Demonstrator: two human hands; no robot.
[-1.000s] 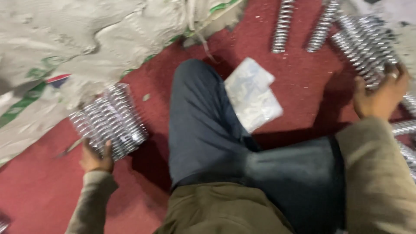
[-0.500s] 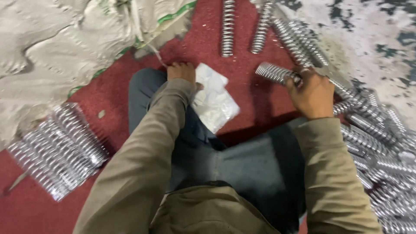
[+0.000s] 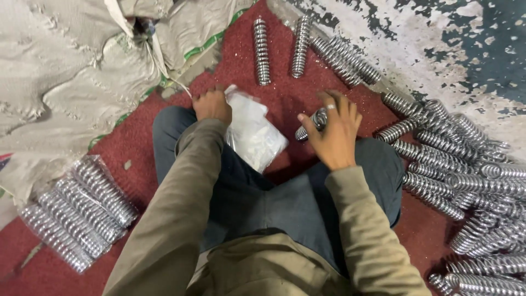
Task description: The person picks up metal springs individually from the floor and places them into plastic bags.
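I sit cross-legged on a red floor mat (image 3: 137,140). My left hand (image 3: 212,105) rests on a stack of clear plastic bags (image 3: 253,134) lying by my knee, fingers closed over its top edge. My right hand (image 3: 334,131) grips a shiny metal coil spring (image 3: 311,124), holding it just right of the bags, above my right leg. A row of loose springs (image 3: 262,50) lies on the mat ahead of both hands.
A heap of several loose coil springs (image 3: 466,164) fills the right side, partly on worn painted concrete (image 3: 438,49). A plastic-wrapped pack of springs (image 3: 76,211) lies at the lower left. Woven sacks (image 3: 71,71) cover the upper left.
My right hand has drawn the spring in from the right pile toward the bags. My left hand left the wrapped pack a second ago and now sits on the bag stack.
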